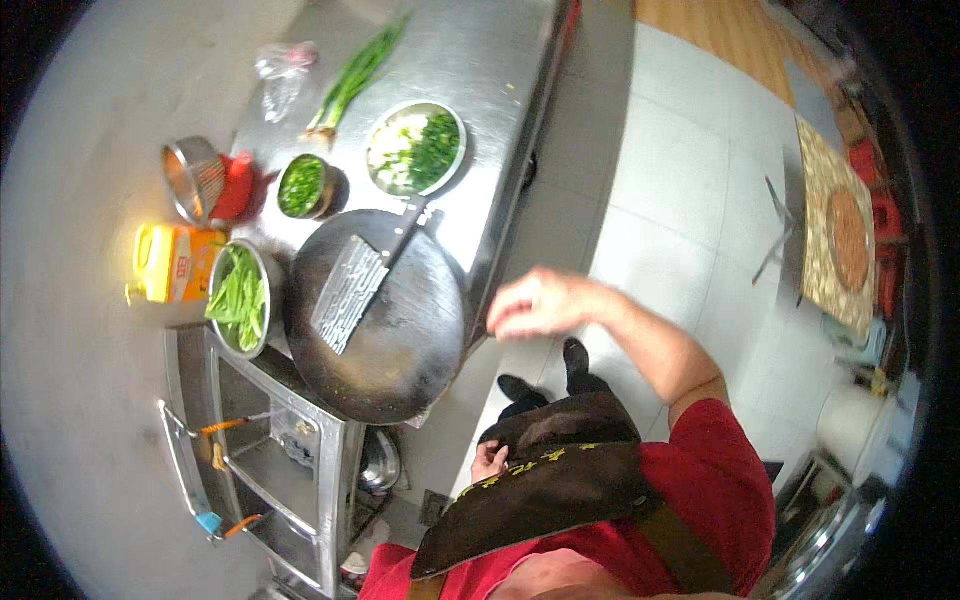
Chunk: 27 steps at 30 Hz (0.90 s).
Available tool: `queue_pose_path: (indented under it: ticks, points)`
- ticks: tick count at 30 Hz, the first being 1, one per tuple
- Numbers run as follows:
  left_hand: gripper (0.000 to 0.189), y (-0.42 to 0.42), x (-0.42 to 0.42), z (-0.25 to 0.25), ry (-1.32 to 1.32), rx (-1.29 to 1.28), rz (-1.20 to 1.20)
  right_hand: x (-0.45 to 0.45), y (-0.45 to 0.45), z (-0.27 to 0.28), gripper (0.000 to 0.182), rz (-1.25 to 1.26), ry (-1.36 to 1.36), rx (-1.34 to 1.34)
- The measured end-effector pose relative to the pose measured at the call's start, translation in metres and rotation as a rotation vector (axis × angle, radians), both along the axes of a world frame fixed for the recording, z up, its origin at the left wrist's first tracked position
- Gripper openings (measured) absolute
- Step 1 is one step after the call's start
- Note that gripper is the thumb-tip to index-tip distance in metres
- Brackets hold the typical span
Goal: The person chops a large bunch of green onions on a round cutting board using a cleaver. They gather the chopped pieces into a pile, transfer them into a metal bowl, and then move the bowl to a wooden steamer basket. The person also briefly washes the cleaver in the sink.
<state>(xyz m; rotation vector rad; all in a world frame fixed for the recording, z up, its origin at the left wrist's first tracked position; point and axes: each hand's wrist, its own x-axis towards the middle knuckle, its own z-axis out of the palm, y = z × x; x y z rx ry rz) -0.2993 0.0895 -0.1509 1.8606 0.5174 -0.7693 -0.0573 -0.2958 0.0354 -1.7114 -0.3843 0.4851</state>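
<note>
My right hand [534,304], blurred, is raised over the floor beside the table's edge. Its fingers are loosely bent and a gap shows between them, with nothing seen in it. Partly hidden by my dark apron [555,472], my left hand [489,461] is low in front of me; its grip cannot be made out. Nearest my right hand is a round dark chopping board [420,330]. A cleaver [350,292] lies flat on it, handle towards a metal bowl [375,176] of chopped scallions [431,150].
The steel table [480,52] also holds whole scallions [360,71], a small bowl of chopped greens [301,186], a bowl of leafy greens [238,304], a strainer [193,180], a yellow jug [176,262] and a plastic bag [281,75]. A metal-framed rack [330,480] stands beside it.
</note>
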Motion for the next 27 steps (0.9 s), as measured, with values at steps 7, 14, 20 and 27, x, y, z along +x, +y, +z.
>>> queue_pose_path:
  ticks: [7, 14, 20, 27]
  points:
    - [0.049, -0.015, 0.056, -0.029, -0.266, 0.379, 0.125, 0.29, -0.012, 0.021, 0.022, -0.536, -0.838, -0.922]
    - [0.05, 0.025, 0.027, -0.086, -0.142, 0.47, 0.05, 0.478, 0.059, -0.031, 0.063, -0.108, -0.753, -1.478]
    - [0.045, 0.0, 0.024, -0.092, 0.01, 0.453, 0.107, 0.522, 0.072, -0.073, 0.038, -0.159, -0.996, -1.354]
    - [0.041, -0.023, 0.024, -0.094, -0.006, 0.344, 0.165, 0.499, -0.034, -0.017, 0.017, -0.331, -1.115, -1.344]
